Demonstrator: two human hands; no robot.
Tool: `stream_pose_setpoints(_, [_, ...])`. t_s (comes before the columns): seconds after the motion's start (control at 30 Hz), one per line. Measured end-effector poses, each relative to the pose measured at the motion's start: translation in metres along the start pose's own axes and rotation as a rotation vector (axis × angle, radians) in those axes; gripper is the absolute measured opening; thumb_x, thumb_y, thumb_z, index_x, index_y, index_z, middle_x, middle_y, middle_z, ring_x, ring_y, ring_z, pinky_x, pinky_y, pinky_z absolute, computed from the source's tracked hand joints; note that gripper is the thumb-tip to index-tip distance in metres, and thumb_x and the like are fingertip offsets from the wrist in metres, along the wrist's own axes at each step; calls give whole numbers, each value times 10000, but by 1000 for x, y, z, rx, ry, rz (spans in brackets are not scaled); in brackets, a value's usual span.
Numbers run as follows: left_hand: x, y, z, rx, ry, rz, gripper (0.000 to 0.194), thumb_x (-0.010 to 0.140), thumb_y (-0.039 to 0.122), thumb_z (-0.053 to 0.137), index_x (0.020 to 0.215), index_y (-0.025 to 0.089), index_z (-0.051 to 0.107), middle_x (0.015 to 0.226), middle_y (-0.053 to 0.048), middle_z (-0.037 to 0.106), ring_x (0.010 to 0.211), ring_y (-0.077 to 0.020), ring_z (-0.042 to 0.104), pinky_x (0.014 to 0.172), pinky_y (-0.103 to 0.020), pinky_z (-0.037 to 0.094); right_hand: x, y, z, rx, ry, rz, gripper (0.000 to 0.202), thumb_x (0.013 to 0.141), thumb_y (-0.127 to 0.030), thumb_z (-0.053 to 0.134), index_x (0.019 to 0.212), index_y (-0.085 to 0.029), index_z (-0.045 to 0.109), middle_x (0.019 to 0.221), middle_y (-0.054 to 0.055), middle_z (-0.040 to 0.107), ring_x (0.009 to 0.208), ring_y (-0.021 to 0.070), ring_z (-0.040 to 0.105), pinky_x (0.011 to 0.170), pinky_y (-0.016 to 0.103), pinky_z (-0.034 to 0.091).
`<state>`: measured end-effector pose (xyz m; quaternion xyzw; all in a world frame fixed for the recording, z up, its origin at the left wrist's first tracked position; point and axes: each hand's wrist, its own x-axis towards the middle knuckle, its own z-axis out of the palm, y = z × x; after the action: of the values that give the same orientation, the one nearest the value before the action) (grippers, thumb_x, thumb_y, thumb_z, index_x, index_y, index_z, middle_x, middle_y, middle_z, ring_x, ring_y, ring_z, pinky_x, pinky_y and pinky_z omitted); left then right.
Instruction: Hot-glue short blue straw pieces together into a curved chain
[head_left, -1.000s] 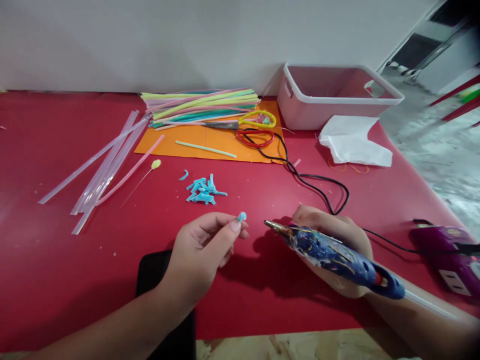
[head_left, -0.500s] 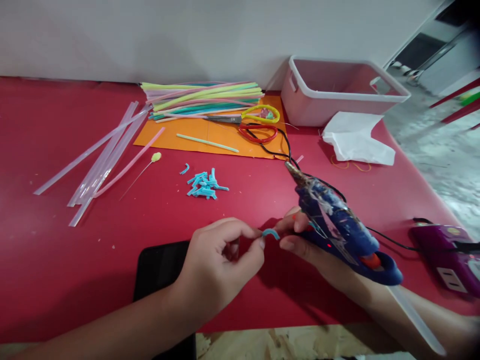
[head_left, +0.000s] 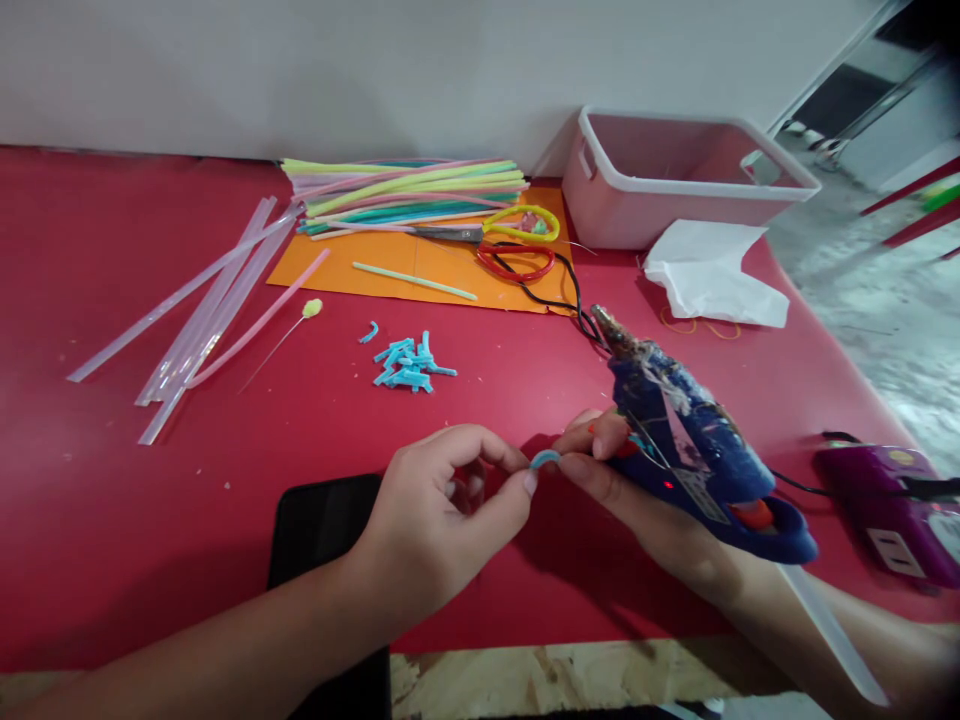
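My left hand (head_left: 442, 510) pinches one end of a short, curved blue pipe cleaner piece (head_left: 544, 459) between thumb and forefinger. At the piece's other end are the thumb and fingertips of my right hand (head_left: 607, 465). A blue hot glue gun (head_left: 694, 440) rests in my right hand, its nozzle pointing up and left and a clear glue stick (head_left: 832, 635) jutting from its back. Beyond my hands lie a pile of cut blue pipe cleaner pieces (head_left: 411, 364) and one bent piece (head_left: 369, 332) apart from it.
A black phone (head_left: 322, 530) lies partly under my left forearm. Clear glue sticks (head_left: 217, 290), a pipe cleaner bundle (head_left: 412, 190) and scissors (head_left: 517, 262) lie farther back. A white bin (head_left: 690, 190) stands back right. The gun's cord runs toward a purple power strip (head_left: 885, 510).
My right fingertips have closed in on the blue piece's free end. The glue gun has shifted slightly right, its nozzle with it. My left hand has barely moved.
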<state>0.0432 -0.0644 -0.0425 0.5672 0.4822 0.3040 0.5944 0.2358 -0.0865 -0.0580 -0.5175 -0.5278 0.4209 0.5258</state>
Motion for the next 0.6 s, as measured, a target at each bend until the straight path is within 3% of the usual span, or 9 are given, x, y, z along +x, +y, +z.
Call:
stream_pose_setpoints(0.23, [0, 2, 0, -131, -45, -106, 225, 805, 387, 701, 805, 173, 630, 670, 7, 556, 568, -110, 463, 527, -244, 375, -1, -2, 3, 88, -11, 10, 203, 841, -217, 801, 828, -289, 611, 785, -76, 751, 703, 115, 716, 660, 238, 601])
stream_pose_setpoints(0.4, [-1, 3, 1, -170, -44, -115, 215, 800, 366, 721, 842, 167, 651, 702, -3, 603, 587, -111, 512, 532, -233, 390, 1, -1, 2, 32, -15, -35, 201, 846, -215, 792, 821, -275, 602, 773, -71, 730, 720, 112, 715, 729, 246, 603])
stream_pose_setpoints(0.53, [1, 5, -1, -229, -20, -156, 184, 775, 310, 773, 828, 157, 684, 675, 11, 605, 564, -84, 499, 503, -196, 378, 5, -1, -20, -170, -164, -25, 101, 889, -277, 754, 920, -285, 658, 922, -8, 755, 852, 177, 735, 788, 320, 601])
stream_pose_setpoints(0.6, [4, 5, -3, -308, 14, -142, 156, 750, 256, 809, 791, 150, 703, 698, 2, 645, 555, -62, 491, 482, -166, 367, 10, -2, -36, -299, -248, -122, 82, 882, -285, 752, 929, -294, 685, 838, -4, 741, 798, 205, 723, 726, 343, 581])
